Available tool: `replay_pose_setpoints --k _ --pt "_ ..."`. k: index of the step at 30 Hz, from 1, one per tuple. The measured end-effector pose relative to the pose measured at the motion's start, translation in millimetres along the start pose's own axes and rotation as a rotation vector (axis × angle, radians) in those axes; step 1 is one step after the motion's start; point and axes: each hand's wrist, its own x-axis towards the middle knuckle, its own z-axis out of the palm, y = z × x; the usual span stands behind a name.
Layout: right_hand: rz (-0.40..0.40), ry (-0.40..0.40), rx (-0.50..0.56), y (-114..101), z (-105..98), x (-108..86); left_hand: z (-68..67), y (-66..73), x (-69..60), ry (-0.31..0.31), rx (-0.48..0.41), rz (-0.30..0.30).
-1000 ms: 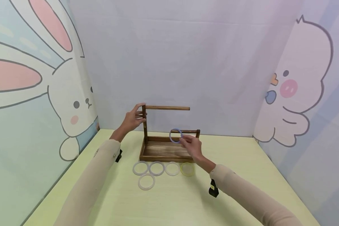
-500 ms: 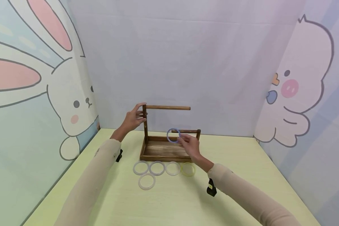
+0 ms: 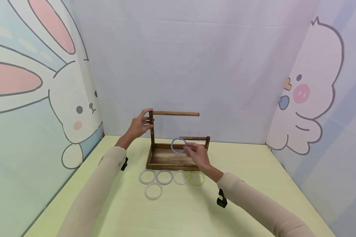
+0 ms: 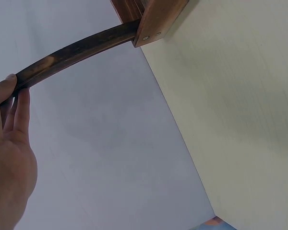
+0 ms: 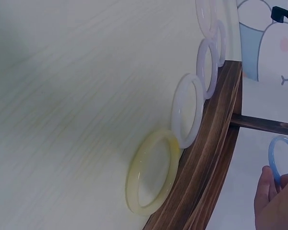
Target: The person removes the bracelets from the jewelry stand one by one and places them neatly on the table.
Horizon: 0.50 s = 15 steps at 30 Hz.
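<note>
My left hand (image 3: 138,125) grips the top of the left post (image 3: 152,133) of a dark wooden stand; the left wrist view shows thumb and fingers on either side of it. My right hand (image 3: 198,155) pinches a blue bangle (image 5: 272,160) by its right side. This bangle is raised above the stand's tray (image 3: 178,167), at the free left end of the lower rod (image 3: 195,138). Whether the rod passes through it, I cannot tell. Above runs the upper rod (image 3: 176,113), bare, its free end pointing right.
In front of the tray lie a yellow bangle (image 5: 133,184), a whitish bangle (image 5: 176,112) and several pale lavender or clear ones, one of them nearer me (image 3: 153,198). The pale table (image 3: 178,217) meets a grey backdrop (image 3: 225,82). Cartoon-printed walls stand at both sides.
My right hand has carried the blue bangle left and slightly down, towards the lower rod's free end. The left hand keeps its hold on the post. The bangles on the table stay put.
</note>
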Motion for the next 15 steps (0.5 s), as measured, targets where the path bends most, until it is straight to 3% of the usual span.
replay_pose_setpoints --k 9,15 --pt "-0.043 -0.044 0.013 4.0 2.7 -13.8 -0.8 3.2 -0.9 -0.002 -0.004 0.004" --pt "-0.019 -0.079 -0.001 5.0 2.9 -21.3 -0.9 3.4 -0.7 -0.002 -0.002 -0.011"
